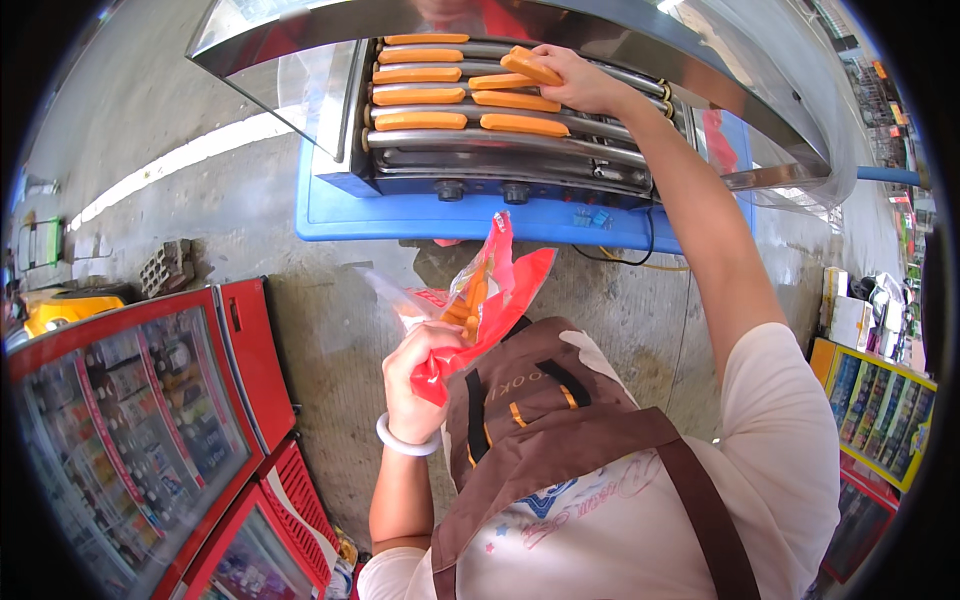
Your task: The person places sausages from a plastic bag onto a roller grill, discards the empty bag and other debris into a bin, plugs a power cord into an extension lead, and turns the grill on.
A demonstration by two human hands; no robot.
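My right hand grips a sausage over the metal rollers of a hot dog roller grill. A further sausage lies just under the held one, partly covered by it. To the left, several orange sausages rest in a column along the rollers, and a shorter column lies beside them. My left hand clutches a torn red and clear plastic bag in front of my apron. Inside its opening, more sausages show.
The grill stands on a blue table with its glass-and-steel cover above the rollers. Two control knobs face me. A black cable hangs over the table's edge. Red glass-door drinks fridges stand at left.
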